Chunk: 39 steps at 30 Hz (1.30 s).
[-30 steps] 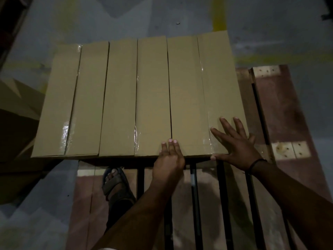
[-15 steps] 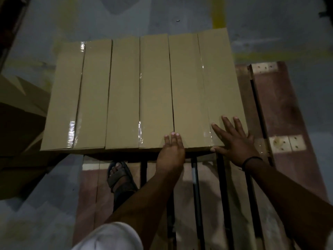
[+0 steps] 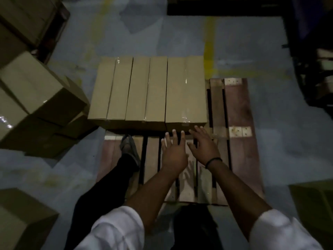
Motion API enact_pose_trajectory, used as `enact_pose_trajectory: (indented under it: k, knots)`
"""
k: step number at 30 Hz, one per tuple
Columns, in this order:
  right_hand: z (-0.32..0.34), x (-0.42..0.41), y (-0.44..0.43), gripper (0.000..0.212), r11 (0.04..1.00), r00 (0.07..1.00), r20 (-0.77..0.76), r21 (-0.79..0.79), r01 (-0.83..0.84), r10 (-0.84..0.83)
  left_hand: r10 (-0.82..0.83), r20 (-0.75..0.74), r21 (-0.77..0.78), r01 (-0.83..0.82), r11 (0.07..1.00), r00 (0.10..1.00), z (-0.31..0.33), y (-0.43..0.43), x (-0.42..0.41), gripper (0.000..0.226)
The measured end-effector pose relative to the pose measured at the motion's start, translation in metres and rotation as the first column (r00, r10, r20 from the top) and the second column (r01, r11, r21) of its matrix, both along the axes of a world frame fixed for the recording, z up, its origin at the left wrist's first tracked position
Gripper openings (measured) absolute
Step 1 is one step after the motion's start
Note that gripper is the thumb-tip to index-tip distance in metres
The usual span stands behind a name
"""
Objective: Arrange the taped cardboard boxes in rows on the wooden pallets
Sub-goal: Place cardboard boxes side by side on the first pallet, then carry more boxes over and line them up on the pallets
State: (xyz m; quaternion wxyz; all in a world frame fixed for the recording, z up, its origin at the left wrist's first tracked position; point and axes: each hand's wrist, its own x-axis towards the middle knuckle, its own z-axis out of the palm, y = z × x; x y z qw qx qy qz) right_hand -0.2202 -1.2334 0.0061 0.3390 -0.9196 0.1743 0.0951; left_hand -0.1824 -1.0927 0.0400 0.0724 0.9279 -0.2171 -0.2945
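1. Your left hand (image 3: 173, 155) is spread flat with the fingers splayed, gripping nothing; its fingertips reach toward the near face of the row of taped boxes (image 3: 147, 91), and whether they touch it is hard to tell in this dim light.
2. Your right hand (image 3: 203, 147) is just beside the left, equally spread and empty, fingertips near the lower corner of the rightmost box (image 3: 186, 91).
3. The boxes sit side by side, touching, across the far end of the wooden pallet (image 3: 239, 141) — the leftmost seems to overhang the pallet's left edge.
4. The near slats and the right-hand boards of the pallet are bare, with dark gaps between the slats.
5. Your sandalled foot (image 3: 128, 146) stands on the pallet's left slats, right in front of the row.
6. To your left a loose pile of cardboard boxes (image 3: 36, 98) crowds the floor close to the row's left end — another box (image 3: 23, 219) sits at lower left, and one more (image 3: 313, 202) at lower right.
7. A yellow floor line (image 3: 209, 44) runs beyond the row.
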Motion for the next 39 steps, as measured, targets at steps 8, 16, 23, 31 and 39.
enact_pose_trajectory:
  k: [8, 16, 23, 31, 39]
  knots:
    - [0.112, -0.092, -0.005, 0.059, 0.992, 0.986, 0.164, -0.125, 0.037, -0.016, 0.033, 0.089, -0.078, -0.026, 0.997, 0.995, 0.102, 0.014, -0.098, 0.089]
    - [0.156, -0.177, 0.029, 0.058, 0.984, 0.952, 0.290, -0.118, 0.133, -0.094, -0.077, 0.135, -0.173, 0.100, 0.980, 0.988, 0.139, 0.045, -0.168, 0.087]
    - [0.164, -0.283, 0.074, 0.059, 0.969, 0.905, 0.404, -0.139, 0.204, -0.133, -0.082, 0.153, -0.271, 0.122, 0.955, 0.985, 0.148, 0.095, -0.235, 0.085]
    - [0.210, -0.355, 0.092, 0.071, 0.945, 0.899, 0.429, -0.251, 0.207, -0.083, -0.031, 0.140, -0.407, 0.086, 0.909, 0.990, 0.180, 0.116, -0.307, 0.083]
    - [0.244, -0.428, 0.045, 0.076, 0.876, 0.867, 0.468, -0.333, 0.349, -0.168, -0.166, 0.251, -0.543, 0.281, 0.792, 0.954, 0.201, 0.041, -0.355, 0.076]
